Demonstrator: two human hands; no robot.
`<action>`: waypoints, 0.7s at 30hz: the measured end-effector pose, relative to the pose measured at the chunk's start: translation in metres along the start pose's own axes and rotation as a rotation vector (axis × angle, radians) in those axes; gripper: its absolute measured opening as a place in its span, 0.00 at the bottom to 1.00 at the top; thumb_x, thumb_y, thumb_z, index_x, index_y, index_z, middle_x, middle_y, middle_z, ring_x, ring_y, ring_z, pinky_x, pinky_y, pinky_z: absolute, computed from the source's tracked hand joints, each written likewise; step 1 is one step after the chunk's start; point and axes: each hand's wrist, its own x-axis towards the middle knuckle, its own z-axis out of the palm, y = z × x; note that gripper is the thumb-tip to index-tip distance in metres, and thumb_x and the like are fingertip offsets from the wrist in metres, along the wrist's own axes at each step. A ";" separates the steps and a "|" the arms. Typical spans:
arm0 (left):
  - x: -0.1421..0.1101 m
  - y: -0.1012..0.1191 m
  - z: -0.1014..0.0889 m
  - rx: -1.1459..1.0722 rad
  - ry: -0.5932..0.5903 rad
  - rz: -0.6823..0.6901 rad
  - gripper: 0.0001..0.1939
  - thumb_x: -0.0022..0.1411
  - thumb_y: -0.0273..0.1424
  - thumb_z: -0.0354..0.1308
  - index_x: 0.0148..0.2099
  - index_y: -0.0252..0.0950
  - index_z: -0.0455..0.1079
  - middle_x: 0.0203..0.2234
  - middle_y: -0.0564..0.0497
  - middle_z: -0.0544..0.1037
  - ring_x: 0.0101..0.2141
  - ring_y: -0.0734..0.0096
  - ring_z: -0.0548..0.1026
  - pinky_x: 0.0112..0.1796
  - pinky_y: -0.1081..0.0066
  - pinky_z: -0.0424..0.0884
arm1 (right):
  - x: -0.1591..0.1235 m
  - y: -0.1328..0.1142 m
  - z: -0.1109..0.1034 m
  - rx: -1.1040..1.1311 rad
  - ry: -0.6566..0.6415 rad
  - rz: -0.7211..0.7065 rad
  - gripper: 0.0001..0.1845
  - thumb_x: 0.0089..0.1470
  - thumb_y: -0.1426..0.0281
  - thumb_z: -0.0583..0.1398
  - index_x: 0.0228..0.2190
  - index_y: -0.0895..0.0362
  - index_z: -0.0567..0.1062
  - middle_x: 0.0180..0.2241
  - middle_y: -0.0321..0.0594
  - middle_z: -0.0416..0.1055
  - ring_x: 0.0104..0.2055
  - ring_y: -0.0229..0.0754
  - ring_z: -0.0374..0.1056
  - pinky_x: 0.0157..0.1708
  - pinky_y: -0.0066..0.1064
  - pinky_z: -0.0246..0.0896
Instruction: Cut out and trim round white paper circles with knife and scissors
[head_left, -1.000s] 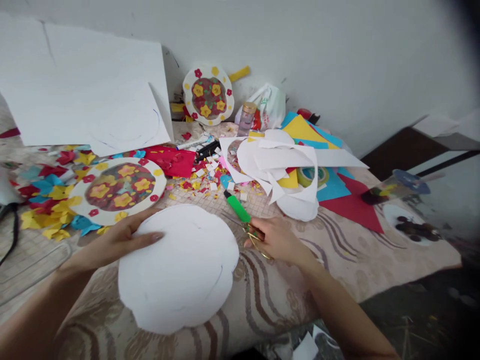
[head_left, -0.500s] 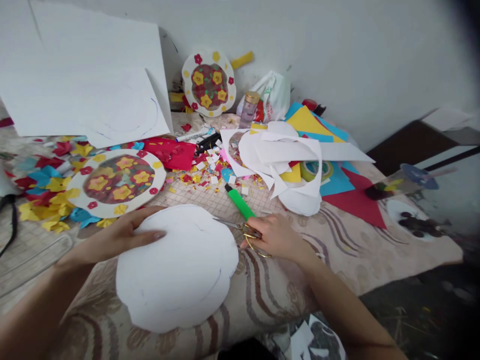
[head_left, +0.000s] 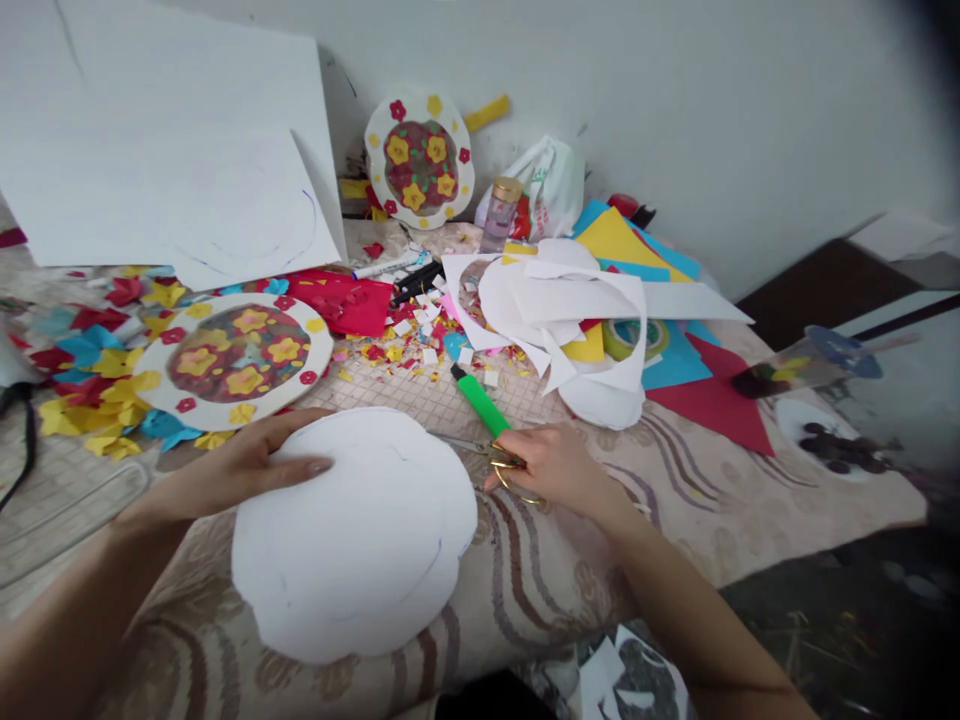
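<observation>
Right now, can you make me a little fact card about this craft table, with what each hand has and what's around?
Left hand: gripping the wavy-edged white paper, thumb on top
Right hand: holding gold-handled scissors
Scissor tips: at the paper's upper right edge; can't tell if they're cutting
Marks on paper: blue curved line
Beyond left hand: flowery disc, lying flat; colourful paper flowers
Near wall: another flowery disc, upright; gold-lidded jar
Beyond right hand: green black-tipped stick

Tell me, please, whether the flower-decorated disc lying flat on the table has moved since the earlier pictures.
No; the flower-decorated disc keeps its place against the large white sheet just above it in view.
</observation>
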 end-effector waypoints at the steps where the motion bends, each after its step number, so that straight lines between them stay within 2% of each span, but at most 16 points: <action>1: 0.001 0.000 0.000 -0.007 -0.008 0.002 0.29 0.51 0.46 0.68 0.54 0.40 0.76 0.41 0.49 0.84 0.37 0.57 0.82 0.32 0.68 0.79 | 0.000 0.001 0.001 -0.006 0.000 0.002 0.18 0.61 0.58 0.62 0.25 0.56 0.73 0.25 0.37 0.78 0.26 0.38 0.71 0.26 0.29 0.46; 6: 0.002 -0.003 0.000 -0.041 -0.066 0.033 0.29 0.56 0.44 0.65 0.58 0.39 0.73 0.43 0.47 0.83 0.38 0.57 0.82 0.33 0.68 0.79 | -0.002 0.010 0.004 0.102 0.068 0.105 0.23 0.60 0.53 0.60 0.22 0.56 0.70 0.19 0.34 0.71 0.22 0.37 0.65 0.24 0.28 0.44; 9: 0.003 -0.007 0.000 -0.014 -0.099 0.095 0.28 0.59 0.44 0.64 0.58 0.38 0.72 0.43 0.46 0.83 0.38 0.58 0.82 0.35 0.69 0.79 | -0.001 0.011 0.004 0.339 0.108 0.242 0.26 0.58 0.48 0.58 0.21 0.55 0.68 0.16 0.33 0.66 0.19 0.36 0.59 0.22 0.27 0.47; 12: 0.004 -0.010 0.001 0.036 -0.102 0.181 0.27 0.60 0.44 0.62 0.58 0.36 0.71 0.43 0.46 0.82 0.38 0.61 0.81 0.35 0.71 0.78 | 0.002 0.004 0.008 0.659 0.045 0.372 0.24 0.55 0.46 0.59 0.27 0.56 0.73 0.18 0.33 0.68 0.17 0.35 0.57 0.19 0.27 0.51; 14: 0.006 -0.012 0.002 0.056 -0.128 0.228 0.26 0.62 0.43 0.61 0.58 0.35 0.70 0.44 0.46 0.82 0.38 0.63 0.80 0.34 0.72 0.77 | 0.005 -0.004 0.012 0.787 0.015 0.445 0.25 0.50 0.45 0.61 0.29 0.56 0.75 0.19 0.35 0.69 0.16 0.35 0.56 0.17 0.27 0.50; 17: 0.008 -0.016 0.005 0.047 -0.145 0.281 0.25 0.62 0.42 0.61 0.57 0.35 0.70 0.45 0.45 0.81 0.39 0.63 0.80 0.35 0.72 0.76 | 0.008 -0.017 0.018 0.849 0.000 0.473 0.25 0.45 0.47 0.65 0.30 0.57 0.76 0.19 0.35 0.70 0.17 0.34 0.55 0.17 0.28 0.50; 21: 0.010 -0.020 0.009 0.058 -0.169 0.355 0.23 0.64 0.42 0.60 0.56 0.34 0.70 0.48 0.44 0.80 0.44 0.60 0.79 0.41 0.69 0.76 | 0.008 -0.022 0.025 0.852 -0.052 0.439 0.21 0.47 0.51 0.66 0.27 0.56 0.74 0.20 0.32 0.66 0.17 0.33 0.54 0.18 0.28 0.49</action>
